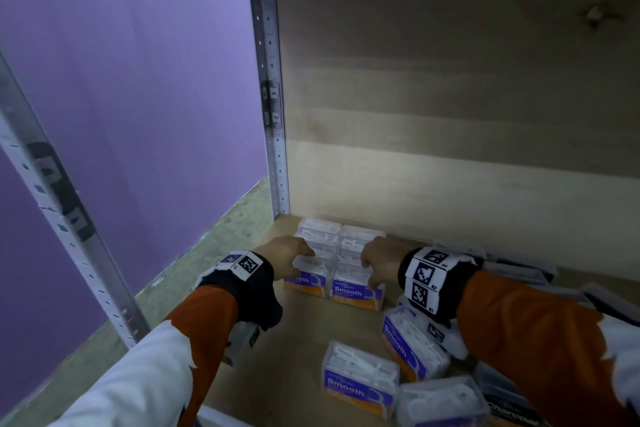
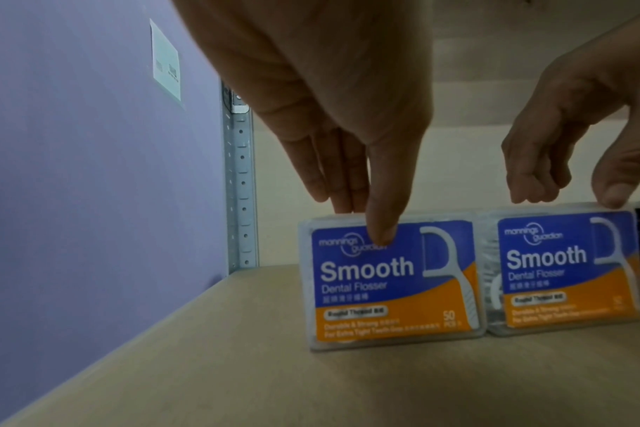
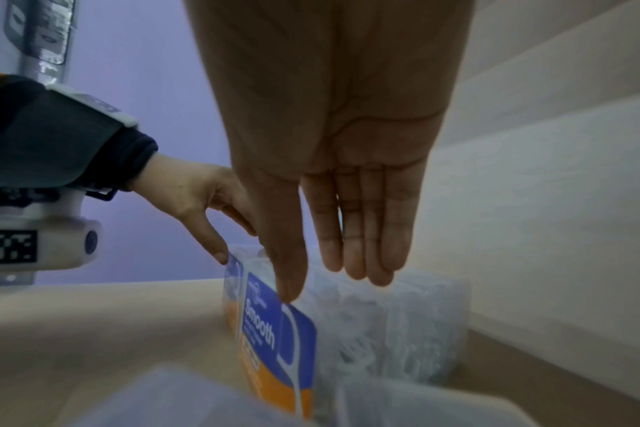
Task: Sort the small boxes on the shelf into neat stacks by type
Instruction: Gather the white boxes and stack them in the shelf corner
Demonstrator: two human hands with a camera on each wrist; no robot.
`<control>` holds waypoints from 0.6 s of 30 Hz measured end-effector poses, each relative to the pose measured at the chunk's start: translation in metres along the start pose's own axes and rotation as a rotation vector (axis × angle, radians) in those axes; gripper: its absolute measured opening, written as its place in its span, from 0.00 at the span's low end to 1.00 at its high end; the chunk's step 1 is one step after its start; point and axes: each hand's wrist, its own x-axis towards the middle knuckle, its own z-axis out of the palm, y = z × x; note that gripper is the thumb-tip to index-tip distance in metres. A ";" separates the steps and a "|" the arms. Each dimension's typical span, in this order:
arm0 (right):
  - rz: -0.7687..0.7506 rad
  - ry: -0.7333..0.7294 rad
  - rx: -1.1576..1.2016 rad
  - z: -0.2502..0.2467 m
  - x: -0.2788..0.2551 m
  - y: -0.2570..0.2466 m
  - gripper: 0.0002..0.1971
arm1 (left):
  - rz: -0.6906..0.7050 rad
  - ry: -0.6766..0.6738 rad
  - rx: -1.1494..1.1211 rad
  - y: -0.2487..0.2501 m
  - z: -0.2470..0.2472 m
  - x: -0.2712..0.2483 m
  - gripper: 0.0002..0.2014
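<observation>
Two rows of clear floss boxes stand upright in the shelf's back left corner. The left row's front box [image 1: 306,280] [image 2: 391,286] and the right row's front box [image 1: 356,293] [image 2: 563,271] [image 3: 274,338] show blue and orange "Smooth" labels. My left hand [image 1: 291,253] [image 2: 362,224] rests on the left row, thumb on the front label and straight fingers on the top edge. My right hand [image 1: 375,262] [image 3: 318,286] rests on the right row the same way, with its fingers reaching over the boxes behind.
Loose "Smooth" boxes [image 1: 360,378] [image 1: 412,347] lie on the wooden shelf [image 1: 298,357] at the front right, beside a black "Charcoal" box [image 1: 509,406]. More dark boxes [image 1: 519,270] sit against the back panel. A metal upright [image 1: 273,114] marks the left corner.
</observation>
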 end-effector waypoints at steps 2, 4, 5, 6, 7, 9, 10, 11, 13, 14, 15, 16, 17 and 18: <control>-0.001 0.002 0.012 -0.003 -0.003 0.001 0.23 | 0.001 0.003 0.004 0.002 -0.001 -0.002 0.18; -0.009 -0.010 0.026 -0.005 -0.007 0.004 0.23 | 0.007 0.015 0.005 0.004 -0.002 -0.006 0.16; -0.009 -0.017 0.024 -0.007 -0.011 0.004 0.22 | 0.016 0.025 -0.002 0.005 -0.002 -0.008 0.16; -0.007 -0.021 0.012 -0.007 -0.015 0.005 0.22 | 0.030 0.035 -0.017 0.006 -0.003 -0.011 0.17; -0.004 -0.023 -0.001 -0.008 -0.019 0.005 0.21 | 0.045 0.043 -0.041 0.008 -0.005 -0.013 0.18; -0.008 -0.047 0.003 -0.007 -0.026 0.006 0.21 | 0.077 0.043 -0.090 0.012 -0.008 -0.020 0.20; -0.013 -0.068 0.017 -0.006 -0.030 0.007 0.21 | 0.094 0.036 -0.103 0.015 -0.010 -0.023 0.20; -0.017 -0.094 0.022 -0.005 -0.035 0.006 0.20 | 0.110 0.026 -0.106 0.019 -0.011 -0.025 0.20; -0.006 -0.128 0.020 -0.002 -0.041 0.006 0.15 | 0.145 0.011 -0.099 0.026 -0.012 -0.032 0.19; 0.005 -0.139 0.017 0.000 -0.044 0.007 0.11 | 0.167 0.005 -0.096 0.031 -0.012 -0.035 0.18; 0.012 -0.156 0.019 0.002 -0.047 0.006 0.11 | 0.188 -0.001 -0.097 0.035 -0.012 -0.039 0.17; 0.023 -0.177 0.025 0.003 -0.051 0.006 0.15 | 0.210 -0.011 -0.102 0.040 -0.011 -0.042 0.17; 0.039 -0.197 0.034 0.003 -0.053 0.006 0.15 | 0.230 -0.026 -0.108 0.044 -0.010 -0.046 0.16; 0.048 -0.206 0.039 0.003 -0.057 0.005 0.11 | 0.247 -0.045 -0.112 0.049 -0.009 -0.049 0.16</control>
